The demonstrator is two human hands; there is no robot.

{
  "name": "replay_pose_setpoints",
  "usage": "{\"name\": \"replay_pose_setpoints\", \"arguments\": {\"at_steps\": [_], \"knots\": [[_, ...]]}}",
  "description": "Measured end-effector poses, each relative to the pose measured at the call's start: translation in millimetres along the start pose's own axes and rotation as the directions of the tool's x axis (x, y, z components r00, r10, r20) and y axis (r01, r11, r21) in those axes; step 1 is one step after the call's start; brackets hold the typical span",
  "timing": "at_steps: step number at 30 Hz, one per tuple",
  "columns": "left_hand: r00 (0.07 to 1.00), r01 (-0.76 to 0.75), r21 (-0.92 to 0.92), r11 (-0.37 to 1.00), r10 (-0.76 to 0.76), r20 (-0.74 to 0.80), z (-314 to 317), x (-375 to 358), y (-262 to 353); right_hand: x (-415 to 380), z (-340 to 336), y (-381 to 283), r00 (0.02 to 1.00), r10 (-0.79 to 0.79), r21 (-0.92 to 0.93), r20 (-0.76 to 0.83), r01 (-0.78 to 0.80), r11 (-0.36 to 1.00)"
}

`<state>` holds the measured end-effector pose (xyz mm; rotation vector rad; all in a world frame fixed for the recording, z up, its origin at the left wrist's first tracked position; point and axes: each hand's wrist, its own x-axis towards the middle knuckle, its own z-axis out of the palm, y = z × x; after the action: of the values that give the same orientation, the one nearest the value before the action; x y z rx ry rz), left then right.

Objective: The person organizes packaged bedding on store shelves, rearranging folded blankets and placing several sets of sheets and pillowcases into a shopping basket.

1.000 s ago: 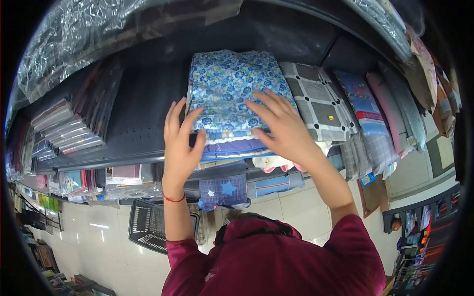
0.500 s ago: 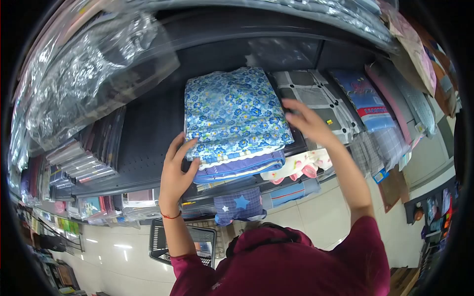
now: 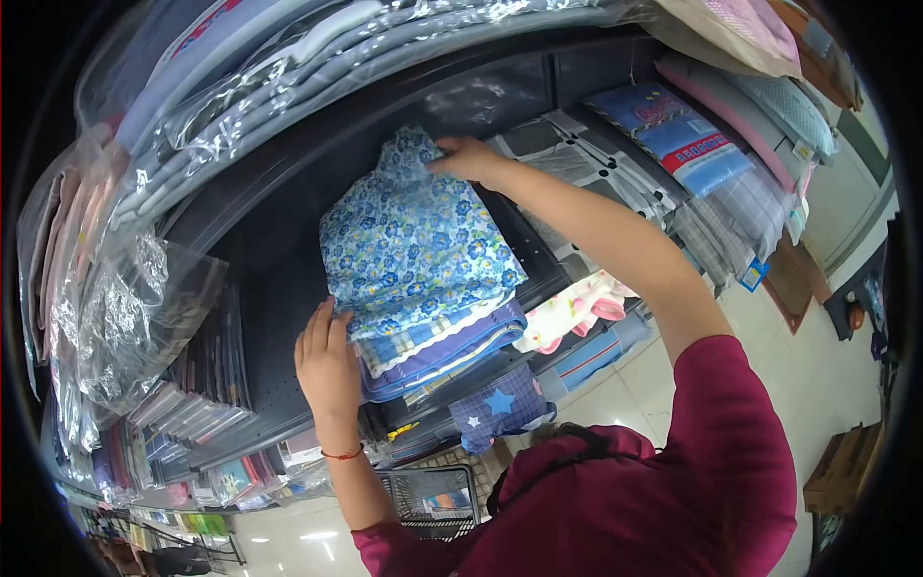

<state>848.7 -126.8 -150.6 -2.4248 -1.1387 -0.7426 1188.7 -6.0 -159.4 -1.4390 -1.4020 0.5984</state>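
A folded blue floral cloth [image 3: 413, 260] tops a stack on the dark shelf, its far end pulled up into a peak. My right hand [image 3: 471, 162] is closed on that raised far corner, fingers pinching the fabric. At the near left edge of the cloth, my left hand [image 3: 327, 361] rests with fingers stretched out against the side. Beneath the floral cloth show a blue checked layer [image 3: 409, 348] and a purple folded cloth [image 3: 481, 344].
To the right lie a grey checked bedding pack [image 3: 558, 144] and a blue labelled pack [image 3: 673, 135]. Plastic-wrapped textiles [image 3: 279, 106] hang over the upper shelf edge. Below are a star-patterned pillow [image 3: 500, 402] and a shopping basket [image 3: 428, 490].
My right hand has moved from the cloth's right side to its far end and lifted that corner. My left hand stays by the left edge. The view has shifted.
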Motion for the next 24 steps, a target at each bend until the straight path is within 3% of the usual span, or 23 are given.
{"name": "replay_pose_setpoints", "arguments": {"at_steps": [2, 6, 7, 8, 9, 10, 11, 12, 13, 14, 15, 16, 17, 18, 19, 22, 24], "knots": [[0.999, -0.035, 0.007, 0.999, 0.035, -0.033, -8.0, 8.1, 0.9, -9.5, -16.4, -27.4, 0.995, -0.084, -0.256, 0.053, 0.095, 0.962], [0.96, -0.141, 0.077, 0.987, 0.155, -0.234, -25.6, 34.2, 31.0, -14.5, -40.6, -41.6, 0.974, -0.178, -0.228, -0.142, 0.143, 0.963], [0.951, -0.154, 0.057, 0.986, 0.164, -0.264, -32.7, 41.0, 45.5, -12.1, -60.3, -37.6, 0.966, -0.198, -0.193, -0.167, 0.165, 0.967], [0.942, -0.189, 0.007, 0.982, 0.183, -0.282, -36.9, 47.0, 60.0, 2.3, -77.8, -12.5, 0.873, -0.4, -0.296, -0.279, 0.318, 0.901], [0.933, -0.219, -0.04, 0.975, 0.197, -0.301, -37.7, 51.8, 74.1, -18.9, -104.8, -31.1, 0.932, -0.271, -0.247, -0.239, 0.212, 0.945], [0.918, -0.268, -0.115, 0.957, 0.217, -0.331, -25.4, 54.0, 88.5, -11.5, -135.1, -14.3, 0.922, -0.334, -0.432, -0.196, 0.224, 0.874], [0.907, -0.312, -0.193, 0.93, 0.23, -0.354, -17.2, 60.1, 111.3, -9.7, -155.9, 11.1, 0.843, -0.43, -0.493, -0.323, 0.238, 0.837], [0.924, -0.322, -0.228, 0.919, 0.253, -0.286, -14.5, 64.7, 133.8, -13.2, -187.9, 23.5, 0.904, -0.343, -0.446, -0.255, 0.205, 0.871], [0.914, -0.352, -0.195, 0.915, 0.291, -0.284, 1.2, 67.8, 154.5, -18.5, -212.8, 38.7, 0.872, -0.394, -0.61, -0.293, 0.147, 0.779], [0.912, -0.359, -0.225, 0.906, 0.288, -0.293, 17.5, 72.1, 172.8, -22.1, -239.6, 55.1, 0.903, -0.361, -0.633, -0.232, 0.142, 0.761], [0.936, -0.328, -0.318, 0.89, 0.26, -0.237, 37.6, 74.1, 189.4, -30.3, -254.4, 72.9, 0.872, -0.455, -0.658, -0.182, 0.236, 0.715], [0.946, -0.319, -0.26, 0.911, 0.29, -0.146, 56.9, 72.2, 195.1, -37.1, -260.9, 99.3, 0.836, -0.518, -0.686, -0.181, 0.27, 0.676], [0.948, -0.316, -0.208, 0.926, 0.314, -0.044, 75.0, 67.1, 200.6, -45.5, -264.9, 137.2, 0.863, -0.457, -0.779, -0.216, 0.13, 0.614], [0.94, -0.321, -0.16, 0.933, 0.335, 0.067, 83.4, 60.8, 205.5, -59.2, -270.6, 151.1, 0.974, -0.198, -0.719, -0.114, 0.056, 0.693], [0.938, -0.338, -0.221, 0.915, 0.348, 0.008, 82.9, 52.1, 202.5, -73.4, -257.9, 136.9, 0.987, 0.068, -0.704, -0.144, -0.15, 0.694], [0.93, -0.353, -0.557, 0.752, 0.35, -0.118, 32.1, 34.7, 163.6, -77.3, -245.5, 132.9, 0.954, -0.256, -0.838, -0.157, 0.008, 0.546], [0.965, -0.245, -0.613, 0.751, 0.25, -0.08, 0.0, 26.3, 122.9, -86.1, -216.4, 75.4, 0.909, -0.416, -0.831, -0.011, 0.224, 0.51]]}}
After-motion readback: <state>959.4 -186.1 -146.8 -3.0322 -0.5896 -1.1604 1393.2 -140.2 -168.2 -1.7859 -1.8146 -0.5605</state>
